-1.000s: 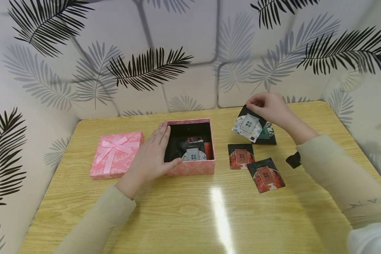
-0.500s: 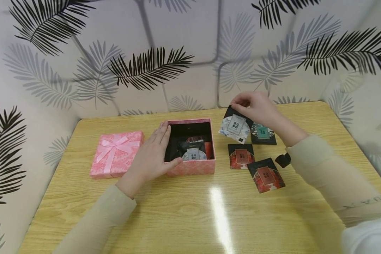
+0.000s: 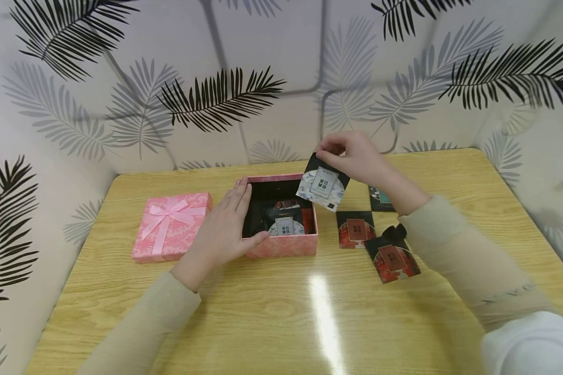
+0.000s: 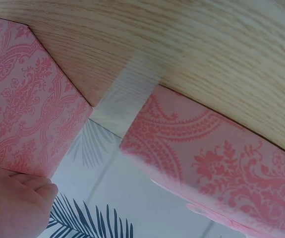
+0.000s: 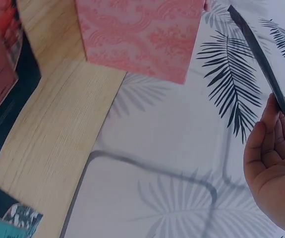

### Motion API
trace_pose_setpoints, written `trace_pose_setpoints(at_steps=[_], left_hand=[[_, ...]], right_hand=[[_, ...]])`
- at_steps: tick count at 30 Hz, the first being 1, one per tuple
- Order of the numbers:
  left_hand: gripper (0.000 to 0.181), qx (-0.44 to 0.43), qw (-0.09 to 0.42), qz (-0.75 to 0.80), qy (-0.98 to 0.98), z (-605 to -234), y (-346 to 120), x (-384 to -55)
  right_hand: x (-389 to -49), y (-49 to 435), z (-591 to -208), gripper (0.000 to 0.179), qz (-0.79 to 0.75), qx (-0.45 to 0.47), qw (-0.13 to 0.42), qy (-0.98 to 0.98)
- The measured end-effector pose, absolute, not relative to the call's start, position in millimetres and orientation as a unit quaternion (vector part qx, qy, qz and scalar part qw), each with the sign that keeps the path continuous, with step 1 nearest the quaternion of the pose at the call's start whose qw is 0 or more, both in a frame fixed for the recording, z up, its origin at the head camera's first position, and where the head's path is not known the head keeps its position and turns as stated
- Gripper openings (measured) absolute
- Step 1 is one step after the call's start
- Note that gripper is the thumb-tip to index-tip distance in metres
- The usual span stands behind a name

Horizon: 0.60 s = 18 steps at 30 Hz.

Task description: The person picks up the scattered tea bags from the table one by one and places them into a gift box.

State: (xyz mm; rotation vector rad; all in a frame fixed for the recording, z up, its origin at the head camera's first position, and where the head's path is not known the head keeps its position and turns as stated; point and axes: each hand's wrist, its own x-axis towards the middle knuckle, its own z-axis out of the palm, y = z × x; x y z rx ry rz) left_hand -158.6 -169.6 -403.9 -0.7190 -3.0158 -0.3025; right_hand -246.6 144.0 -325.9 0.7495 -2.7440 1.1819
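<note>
My right hand (image 3: 356,159) pinches a black, white and blue packet (image 3: 325,183) by its top edge, over the right rim of the pink box (image 3: 281,247). In the right wrist view the same packet (image 5: 261,57) shows edge-on between thumb and fingers. Flat along the left side of the box rests my left hand (image 3: 225,226), its fingers straight and thumb near the front rim. The box's black interior holds several packets, a white-and-blue one (image 3: 285,225) uppermost. In the left wrist view the left hand (image 4: 16,201) touches the patterned box wall (image 4: 28,104).
Left of the box lies its pink lid (image 3: 171,226) with a ribbon bow. Two red packets (image 3: 356,229) and a green one (image 3: 380,199), partly hidden by the right arm, lie to the right on the wooden table (image 3: 262,323). A leaf-patterned wall (image 3: 281,104) stands behind.
My right hand has carried the white-and-blue packet leftward, from above the green packet to the box's right rim. The left hand has stayed against the box.
</note>
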Motion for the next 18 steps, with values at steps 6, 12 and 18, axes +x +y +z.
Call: trace_pose_setpoints(at_steps=[6,12,18], left_hand=[[0.106,-0.232,0.016,-0.102,-0.967,-403.3,-169.8,-158.7],[0.106,-0.232,0.02,-0.105,-0.967,-404.7,-170.2,-158.8],[0.107,-0.233,0.021,-0.106,-0.966,-405.4,-170.2,-158.5]], right_hand=[[-245.9,123.8,-330.7,0.014,0.413,0.258,0.016,-0.873],[-242.7,104.9,-342.4,0.014,0.438,0.276,0.005,-0.856],[-239.8,94.2,-356.0,0.012,0.437,0.291,-0.014,-0.851]])
